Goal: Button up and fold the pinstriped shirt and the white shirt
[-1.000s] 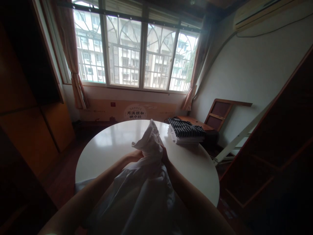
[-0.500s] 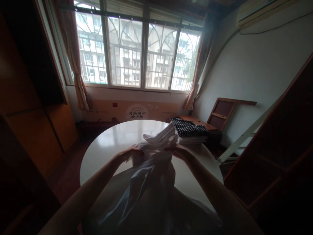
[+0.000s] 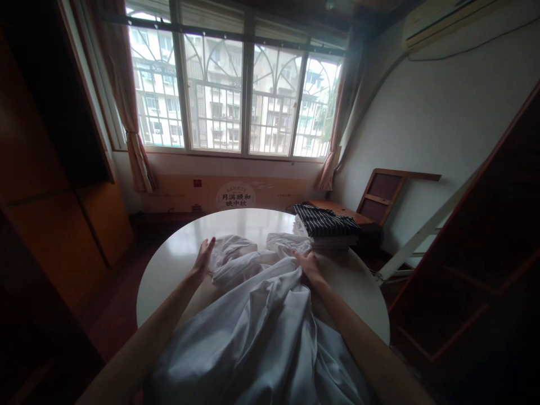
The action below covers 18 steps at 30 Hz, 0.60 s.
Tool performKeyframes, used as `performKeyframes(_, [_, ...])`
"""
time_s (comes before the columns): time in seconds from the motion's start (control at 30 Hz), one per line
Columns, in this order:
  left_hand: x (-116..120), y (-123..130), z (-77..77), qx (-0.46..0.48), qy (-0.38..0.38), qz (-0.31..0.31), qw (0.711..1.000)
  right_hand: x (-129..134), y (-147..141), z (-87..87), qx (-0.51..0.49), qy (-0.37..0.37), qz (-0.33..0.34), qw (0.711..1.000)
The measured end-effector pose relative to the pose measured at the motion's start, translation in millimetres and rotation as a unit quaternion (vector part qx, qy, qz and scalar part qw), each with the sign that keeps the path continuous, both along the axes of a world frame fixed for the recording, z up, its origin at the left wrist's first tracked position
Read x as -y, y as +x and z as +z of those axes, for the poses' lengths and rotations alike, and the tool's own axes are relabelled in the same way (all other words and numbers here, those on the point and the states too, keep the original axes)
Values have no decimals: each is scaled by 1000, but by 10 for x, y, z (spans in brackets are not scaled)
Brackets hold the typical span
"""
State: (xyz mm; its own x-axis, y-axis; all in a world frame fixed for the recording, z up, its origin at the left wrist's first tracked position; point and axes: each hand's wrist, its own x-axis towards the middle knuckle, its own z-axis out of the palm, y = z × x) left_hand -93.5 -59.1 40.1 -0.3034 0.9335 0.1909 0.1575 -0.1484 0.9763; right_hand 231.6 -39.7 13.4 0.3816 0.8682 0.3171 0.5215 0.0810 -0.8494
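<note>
A large, crumpled white cloth [image 3: 261,315] spreads over the round table and drapes toward me; its exact kind I cannot make out. Two gathered, puckered parts lie at its far end, one on the left and one on the right. My left hand [image 3: 204,260] is against the outer side of the left gathered part, its fingers stretched upward and apart from a grip. My right hand [image 3: 309,265] has its fingers closed on the cloth's right side, just below the right gathered part.
The round white table [image 3: 156,281] reflects the window. At its far right lies a folded black-and-white striped cloth [image 3: 327,220] on a white stack [image 3: 333,242]. Behind stands a wooden side table [image 3: 337,211] with a wooden frame [image 3: 379,194]. A dark wooden panel rises on the right.
The bunched cloth has come down onto the table and spread wider. My left hand has moved left and its fingers have straightened; my right hand has shifted slightly right.
</note>
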Motion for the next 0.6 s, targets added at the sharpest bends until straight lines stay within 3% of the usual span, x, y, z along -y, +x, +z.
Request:
performKeyframes(0.07, [-8, 43, -53, -157, 75, 107, 979, 40, -29, 59, 54, 5, -84, 995])
performKeyframes(0.1, [-7, 76, -55, -227, 119, 114, 960, 70, -45, 110, 92, 38, -114, 988])
performKeyframes(0.13, [-5, 118, -46, -289, 152, 83, 942, 107, -66, 169, 131, 88, -131, 979])
performKeyframes(0.2, [0, 229, -22, -381, 160, -63, 908, 201, -139, 291, 195, 184, -117, 956])
performKeyframes(0.27, [7, 362, -29, -437, 119, -203, 868, 317, -268, 385, 226, 209, -24, 951])
performKeyframes(0.3, [11, 428, -51, -455, 103, -240, 851, 379, -353, 409, 230, 183, 53, 954])
performKeyframes(0.37, [20, 536, -115, -471, 98, -253, 839, 494, -540, 404, 243, 90, 218, 941])
performKeyframes(0.43, [29, 589, -172, -462, 111, -246, 845, 576, -700, 345, 268, 28, 314, 910])
performKeyframes(0.5, [38, 577, -189, -435, 112, -252, 857, 618, -786, 274, 262, -4, 372, 890])
performKeyframes(0.6, [35, 452, -139, -399, 72, -255, 878, 628, -734, 251, 164, -52, 433, 885])
